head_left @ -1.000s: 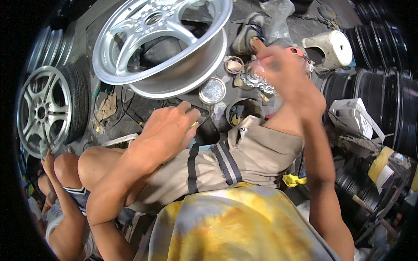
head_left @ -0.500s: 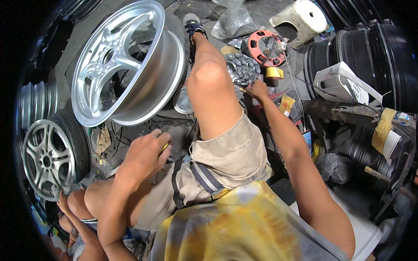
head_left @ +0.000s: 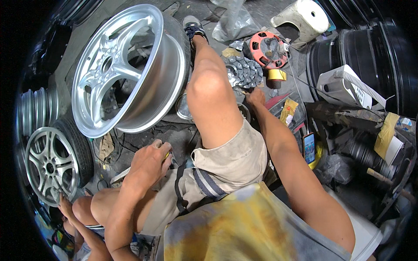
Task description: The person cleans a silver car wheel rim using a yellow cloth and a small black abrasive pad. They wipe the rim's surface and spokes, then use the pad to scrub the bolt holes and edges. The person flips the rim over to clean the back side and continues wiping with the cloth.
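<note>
A large silver alloy wheel rim [head_left: 167, 82] leans at the far left, in front of my bent knee. My left hand [head_left: 147, 164] is closed in front of it, and a small yellow bit [head_left: 167, 154] shows between the fingers; the rest of that item is hidden. My right arm reaches forward past the knee. Its hand [head_left: 256, 97] has curled fingers at the near edge of a stack of grey, toothed-looking flaps or discs [head_left: 244, 71]. Something dark is at the fingertips, too covered to name.
A red cable reel [head_left: 260, 36], yellow tape roll [head_left: 277, 75] and white stool [head_left: 300, 17] lie beyond my right hand. A lit phone [head_left: 309, 148] stands at right, near black rims [head_left: 361, 56]. At left, another person's hand [head_left: 65, 206] touches a second wheel [head_left: 49, 167].
My right hand has drawn slightly nearer to me from the grey stack. The whole view has shifted a little, and more of the phone shows. My left hand stays closed.
</note>
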The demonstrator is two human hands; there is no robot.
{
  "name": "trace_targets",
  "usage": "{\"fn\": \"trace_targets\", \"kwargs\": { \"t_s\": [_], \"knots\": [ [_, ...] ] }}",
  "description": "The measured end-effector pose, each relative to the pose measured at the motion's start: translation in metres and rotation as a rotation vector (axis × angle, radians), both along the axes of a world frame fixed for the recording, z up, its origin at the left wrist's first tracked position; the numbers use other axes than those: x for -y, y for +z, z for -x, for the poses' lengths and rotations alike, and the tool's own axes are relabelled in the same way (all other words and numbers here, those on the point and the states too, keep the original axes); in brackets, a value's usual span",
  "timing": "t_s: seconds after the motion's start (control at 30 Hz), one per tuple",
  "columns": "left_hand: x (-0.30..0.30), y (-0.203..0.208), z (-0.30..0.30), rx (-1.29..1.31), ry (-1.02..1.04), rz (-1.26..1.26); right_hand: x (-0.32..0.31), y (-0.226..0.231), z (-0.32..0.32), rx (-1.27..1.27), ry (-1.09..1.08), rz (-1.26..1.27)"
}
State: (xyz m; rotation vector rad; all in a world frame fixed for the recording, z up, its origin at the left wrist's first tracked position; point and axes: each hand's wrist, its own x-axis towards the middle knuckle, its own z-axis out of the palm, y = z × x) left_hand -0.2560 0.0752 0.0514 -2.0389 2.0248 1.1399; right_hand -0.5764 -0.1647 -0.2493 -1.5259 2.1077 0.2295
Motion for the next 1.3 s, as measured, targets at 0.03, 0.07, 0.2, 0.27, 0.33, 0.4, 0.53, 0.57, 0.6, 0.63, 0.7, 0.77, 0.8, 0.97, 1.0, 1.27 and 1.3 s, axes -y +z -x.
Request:
{"fn": "trace_targets", "kwargs": {
  "t_s": [0.03,0.07,0.2,0.27,0.33,0.4,0.53,0.57,0.6,0.63,0.7,0.77,0.8,0.97,1.0,1.27,1.3],
  "knots": [
    [0.001,0.001,0.0,-0.002,0.003,-0.026,0.001,-0.001,0.0,-0.006,0.022,-0.012],
    [0.001,0.001,0.001,-0.003,-0.001,-0.03,0.001,-0.003,0.0,-0.012,0.042,-0.025],
    [0.005,-0.001,0.002,0.001,-0.044,0.026,-0.003,-0.014,0.014,-0.068,0.284,0.009],
    [0.002,-0.002,0.004,0.005,-0.043,0.057,-0.007,0.028,-0.002,-0.045,0.375,-0.015],
    [0.003,-0.003,0.004,0.01,-0.048,0.067,-0.016,0.068,0.0,-0.055,0.438,0.044],
    [0.004,-0.006,0.002,-0.001,-0.077,0.089,-0.037,0.139,0.002,0.011,0.454,0.13],
    [0.005,-0.008,0.004,-0.006,-0.103,0.083,-0.051,0.209,0.073,0.234,0.282,0.374],
    [0.006,-0.007,0.005,-0.001,-0.102,0.068,-0.051,0.211,0.099,0.185,0.219,0.371],
    [0.006,-0.006,0.004,0.005,-0.106,0.069,-0.052,0.207,0.125,0.138,0.155,0.369],
    [0.005,-0.007,0.004,0.009,-0.107,0.068,-0.053,0.209,0.146,0.132,0.101,0.361],
    [0.003,-0.008,0.005,0.018,-0.112,0.065,-0.062,0.204,0.177,0.115,0.006,0.36],
    [-0.001,-0.009,0.003,0.025,-0.102,0.064,-0.071,0.189,0.2,0.09,-0.06,0.375],
    [-0.004,-0.01,0.002,0.021,-0.093,0.068,-0.074,0.172,0.214,0.151,-0.099,0.374],
    [-0.012,-0.003,-0.006,-0.014,-0.044,0.029,-0.086,0.132,0.222,0.078,-0.109,0.375],
    [-0.011,0.001,-0.011,-0.048,-0.04,0.059,-0.09,0.136,0.216,0.002,-0.056,0.436],
    [0.002,0.037,-0.015,-0.878,0.615,-0.031,-0.049,0.296,0.087,0.868,-0.139,0.534],
    [0.003,0.038,-0.011,-1.068,0.737,-0.049,-0.052,0.319,0.066,0.901,-0.076,0.554]
  ]
}}
